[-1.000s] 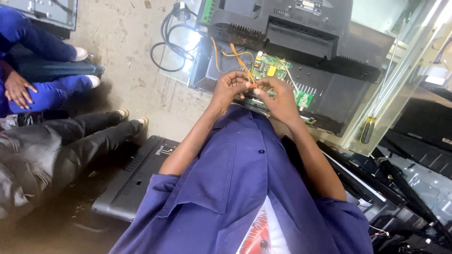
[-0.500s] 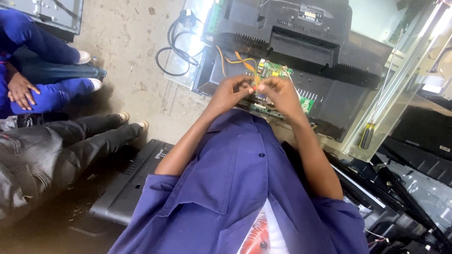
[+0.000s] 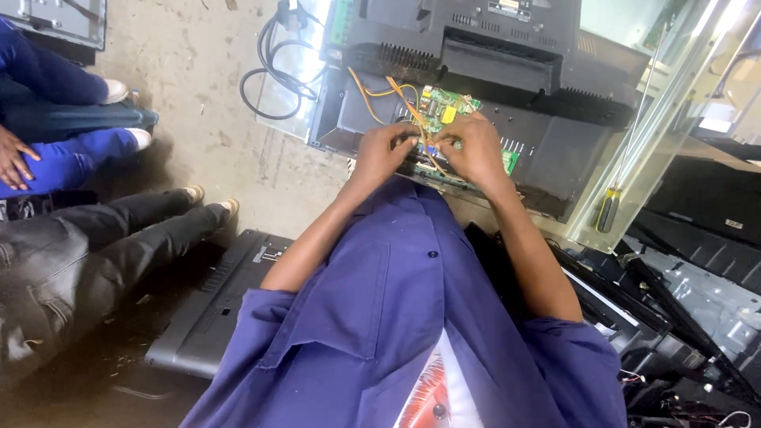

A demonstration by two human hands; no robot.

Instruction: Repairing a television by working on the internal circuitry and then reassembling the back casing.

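Both hands, left hand (image 3: 383, 153) and right hand (image 3: 476, 149), are pinched shut on the thin orange wires (image 3: 404, 99) over the small green circuit board (image 3: 441, 111). It sits on the big black plastic monitor back (image 3: 507, 55), long side running left-right, bare concrete floor (image 3: 198, 95) to the left.

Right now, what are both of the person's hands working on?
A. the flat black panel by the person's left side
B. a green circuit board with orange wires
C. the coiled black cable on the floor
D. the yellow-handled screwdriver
B: the left hand and right hand meet over the green circuit board with its orange wires, on the black TV back casing; the screwdriver lies untouched to the side.
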